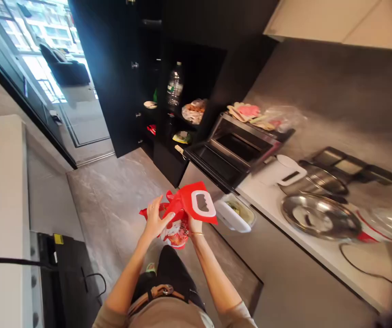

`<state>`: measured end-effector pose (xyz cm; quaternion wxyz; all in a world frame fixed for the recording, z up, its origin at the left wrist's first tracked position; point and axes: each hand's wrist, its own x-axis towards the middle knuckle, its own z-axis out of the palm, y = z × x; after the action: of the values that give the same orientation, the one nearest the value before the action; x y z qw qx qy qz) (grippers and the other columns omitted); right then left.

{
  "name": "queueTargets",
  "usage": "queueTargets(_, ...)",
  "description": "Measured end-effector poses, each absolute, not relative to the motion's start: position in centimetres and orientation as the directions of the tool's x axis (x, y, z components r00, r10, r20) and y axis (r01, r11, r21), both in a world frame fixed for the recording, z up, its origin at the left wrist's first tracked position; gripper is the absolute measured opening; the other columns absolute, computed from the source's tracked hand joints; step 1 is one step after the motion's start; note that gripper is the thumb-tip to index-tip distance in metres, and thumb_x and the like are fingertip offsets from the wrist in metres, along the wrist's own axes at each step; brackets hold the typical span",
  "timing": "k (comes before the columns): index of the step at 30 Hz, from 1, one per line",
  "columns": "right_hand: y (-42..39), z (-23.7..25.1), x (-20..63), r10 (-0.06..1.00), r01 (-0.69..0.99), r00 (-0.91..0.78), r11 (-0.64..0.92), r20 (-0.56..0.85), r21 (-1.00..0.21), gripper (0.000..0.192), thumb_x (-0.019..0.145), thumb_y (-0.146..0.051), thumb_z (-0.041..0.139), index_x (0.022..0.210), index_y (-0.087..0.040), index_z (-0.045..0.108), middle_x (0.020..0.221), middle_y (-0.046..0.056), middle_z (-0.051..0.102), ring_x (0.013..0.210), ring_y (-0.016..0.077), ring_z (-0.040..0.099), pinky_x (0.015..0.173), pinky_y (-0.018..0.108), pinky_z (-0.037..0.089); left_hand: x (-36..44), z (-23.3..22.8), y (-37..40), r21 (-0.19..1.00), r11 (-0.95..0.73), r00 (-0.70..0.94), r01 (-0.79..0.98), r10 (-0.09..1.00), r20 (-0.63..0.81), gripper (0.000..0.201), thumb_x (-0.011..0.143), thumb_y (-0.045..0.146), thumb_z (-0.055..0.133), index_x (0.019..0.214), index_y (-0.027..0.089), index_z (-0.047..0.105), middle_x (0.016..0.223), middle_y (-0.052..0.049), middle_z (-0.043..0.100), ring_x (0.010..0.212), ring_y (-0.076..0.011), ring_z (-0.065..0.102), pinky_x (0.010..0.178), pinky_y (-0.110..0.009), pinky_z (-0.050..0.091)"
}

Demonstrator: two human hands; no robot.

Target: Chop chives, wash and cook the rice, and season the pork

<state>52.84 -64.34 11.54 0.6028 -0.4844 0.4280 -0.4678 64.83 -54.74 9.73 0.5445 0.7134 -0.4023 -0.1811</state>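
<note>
Red fabric bag with white handle cutout (pixel 191 202) | held in front of the body above the floor (packet inside) | left hand (pixel 155 221) fingers gripping its edge | right hand (pixel 195 224) fingers closed under it, beside white table (pixel 267 193)

Home kitchen: countertop oven (pixel 237 148), kettle (pixel 281 171).

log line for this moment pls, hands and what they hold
left hand: grips red bag | right hand: grips bag under white handle | bag: held open, packet inside | container: at counter edge, untouched
</note>
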Motion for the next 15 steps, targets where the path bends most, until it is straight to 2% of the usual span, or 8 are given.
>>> queueTargets(3,-68.7,10.4,62.0,-0.971,0.156,0.174,0.189,-0.161,-0.97,0.027,0.056,-0.033,0.077,0.077,-0.018,0.069,0.081,0.004,0.076,0.082,0.0221,0.069,0.077,0.034,0.057,72.4,8.0,-59.4,0.93,-0.124,0.637,-0.347,-0.759,0.136,0.054,0.079,0.041,0.069,0.128,0.019,0.058,0.129,-0.014,0.063,0.125,-0.0317,0.055,0.112,-0.052,0.035)
queueTargets(7,-75.3,8.4,73.3,-0.893,0.19,0.278,0.413,-0.355,-0.891,0.023,0.052,-0.033,0.078,0.067,-0.018,0.068,0.066,0.0,0.073,0.061,0.0179,0.065,0.061,0.029,0.054,82.7,5.6,-66.5,0.96,-0.078,0.69,-0.268,-0.711,0.135,0.039,0.083,0.039,0.062,0.115,0.017,0.066,0.119,-0.013,0.069,0.114,-0.0271,0.063,0.104,-0.044,0.044)
queueTargets(12,-83.6,6.9,86.6,-0.739,0.208,0.379,0.655,-0.557,-0.726,0.013,0.054,-0.027,0.072,0.066,-0.021,0.068,0.064,0.001,0.073,0.056,0.0209,0.066,0.057,0.033,0.056,95.8,3.7,-75.4,0.978,-0.173,0.728,-0.115,-0.684,-0.035,0.04,0.076,0.035,0.069,0.111,0.015,0.067,0.113,-0.011,0.072,0.105,-0.0256,0.066,0.099,-0.041,0.048)
queueTargets(15,-88.7,6.3,94.3,-0.666,0.206,0.409,0.733,-0.623,-0.648,0.009,0.058,-0.025,0.07,0.065,-0.021,0.067,0.064,0.002,0.073,0.055,0.0219,0.067,0.058,0.036,0.058,103.2,4.0,-80.7,0.966,-0.22,0.736,-0.14,-0.675,-0.047,0.038,0.078,0.035,0.067,0.111,0.016,0.066,0.115,-0.011,0.071,0.11,-0.0263,0.064,0.103,-0.043,0.046)
